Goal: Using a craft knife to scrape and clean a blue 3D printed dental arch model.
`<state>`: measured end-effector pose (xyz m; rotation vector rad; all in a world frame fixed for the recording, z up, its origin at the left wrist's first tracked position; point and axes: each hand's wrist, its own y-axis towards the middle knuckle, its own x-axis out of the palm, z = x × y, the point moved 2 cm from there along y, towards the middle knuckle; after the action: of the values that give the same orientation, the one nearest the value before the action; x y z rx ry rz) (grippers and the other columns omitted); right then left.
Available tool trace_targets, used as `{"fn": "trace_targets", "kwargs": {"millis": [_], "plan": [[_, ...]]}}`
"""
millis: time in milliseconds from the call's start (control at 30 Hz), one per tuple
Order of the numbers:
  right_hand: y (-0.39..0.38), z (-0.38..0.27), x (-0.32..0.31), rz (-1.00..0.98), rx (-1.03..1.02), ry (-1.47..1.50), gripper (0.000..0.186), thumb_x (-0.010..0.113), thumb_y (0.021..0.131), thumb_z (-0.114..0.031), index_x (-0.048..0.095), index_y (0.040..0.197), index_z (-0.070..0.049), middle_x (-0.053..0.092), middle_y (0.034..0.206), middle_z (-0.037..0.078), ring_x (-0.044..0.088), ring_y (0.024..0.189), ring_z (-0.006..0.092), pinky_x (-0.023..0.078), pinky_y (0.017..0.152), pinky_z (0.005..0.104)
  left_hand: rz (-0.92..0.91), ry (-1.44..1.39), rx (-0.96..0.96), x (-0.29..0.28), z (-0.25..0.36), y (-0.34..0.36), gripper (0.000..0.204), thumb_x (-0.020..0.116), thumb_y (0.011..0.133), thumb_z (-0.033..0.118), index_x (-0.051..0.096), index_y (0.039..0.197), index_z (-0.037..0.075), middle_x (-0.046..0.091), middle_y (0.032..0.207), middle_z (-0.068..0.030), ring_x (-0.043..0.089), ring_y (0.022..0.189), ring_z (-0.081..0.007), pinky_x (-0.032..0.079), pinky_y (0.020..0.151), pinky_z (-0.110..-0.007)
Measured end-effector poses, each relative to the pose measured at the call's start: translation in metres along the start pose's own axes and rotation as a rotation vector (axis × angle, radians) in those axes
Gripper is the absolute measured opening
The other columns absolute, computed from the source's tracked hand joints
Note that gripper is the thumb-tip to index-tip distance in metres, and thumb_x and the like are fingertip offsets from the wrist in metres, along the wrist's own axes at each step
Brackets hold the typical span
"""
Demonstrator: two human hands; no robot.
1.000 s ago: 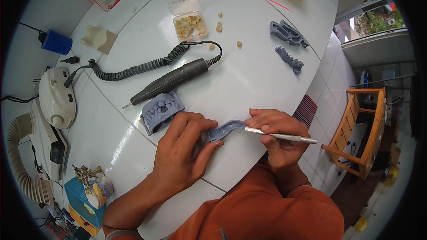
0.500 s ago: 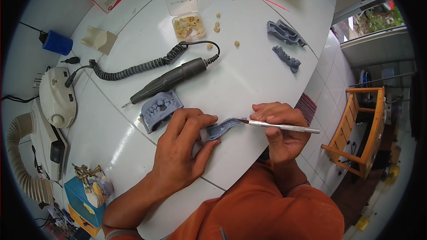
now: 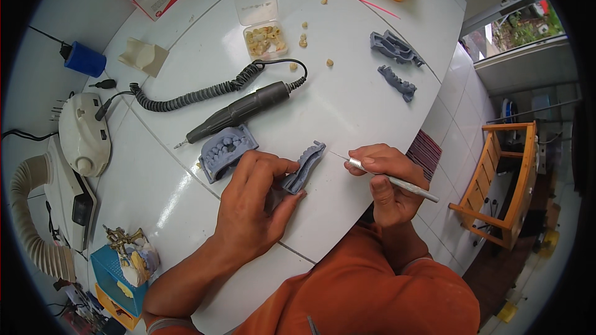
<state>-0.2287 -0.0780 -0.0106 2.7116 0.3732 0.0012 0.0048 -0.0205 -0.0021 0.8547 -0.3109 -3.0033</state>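
Tabletop (image 3: 347, 108), white and tiled, is lying beneath everything I am handling. Over it, my left hand (image 3: 248, 201) is pinching a grey strip (image 3: 304, 167) between thumb and bent index finger, and my right hand (image 3: 391, 177) is gripping a silver knife (image 3: 410, 188) like a pen. Beyond my left hand a black handpiece (image 3: 239, 111) is lying aslant, its coiled cord (image 3: 186, 100) curving behind it. A grey dental model (image 3: 228, 151) is sitting between the handpiece and my left hand. Farther off, a clear box (image 3: 265, 40) is standing with its lid up. My knife is pointing its thin blade toward the strip's far end, just apart from it. The curved strip is jutting from my left fingertips, slanting away to the right; whether it is touching the tabletop, I can't quite tell. Smallest, yellowish tooth-shaped pieces (image 3: 329, 62) are lying loose near the clear box.
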Motion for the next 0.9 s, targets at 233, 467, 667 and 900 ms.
{"fn": "trace_targets", "kwargs": {"millis": [233,467,667,900], "plan": [[-0.007,-0.017,0.01,-0.183,-0.028,-0.119,0.017,0.082,0.091,0.002,0.074,0.107,0.002,0.078,0.095,0.017,0.077,0.08,0.0273,0.062,0.069,0.0336,-0.008,0.053,0.004,0.0,0.007,0.003,0.064,0.094,0.079,0.006,0.069,0.138,0.002,0.06,0.1,-0.0095,0.06,0.08,-0.0189,0.052,0.067,-0.031],[0.0,-0.018,0.013,-0.275,-0.069,-0.18,0.015,0.077,0.093,0.004,0.074,0.107,0.003,0.079,0.099,0.017,0.08,0.089,0.0314,0.065,0.076,0.0355,-0.04,0.064,0.003,0.001,0.007,0.002,0.072,0.094,0.081,0.011,0.066,0.146,0.003,0.059,0.099,-0.01,0.06,0.082,-0.0207,0.054,0.072,-0.034],[-0.006,-0.021,0.017,-0.229,0.138,-0.093,0.013,0.07,0.105,-0.004,0.067,0.115,0.003,0.08,0.108,0.021,0.082,0.101,0.0303,0.066,0.087,0.0361,-0.05,0.058,0.003,0.001,0.004,0.0,0.075,0.097,0.079,0.015,0.065,0.146,0.003,0.059,0.097,-0.0091,0.06,0.081,-0.0207,0.054,0.071,-0.034],[-0.011,-0.022,0.021,-0.232,0.241,-0.038,0.013,0.066,0.107,-0.008,0.067,0.112,0.004,0.079,0.105,0.024,0.081,0.1,0.0295,0.066,0.09,0.0397,-0.126,0.015,-0.036,-0.004,0.009,0.002,0.068,0.091,0.082,0.005,0.062,0.144,0.001,0.06,0.104,-0.0134,0.067,0.089,-0.028,0.057,0.075,-0.04]]}}
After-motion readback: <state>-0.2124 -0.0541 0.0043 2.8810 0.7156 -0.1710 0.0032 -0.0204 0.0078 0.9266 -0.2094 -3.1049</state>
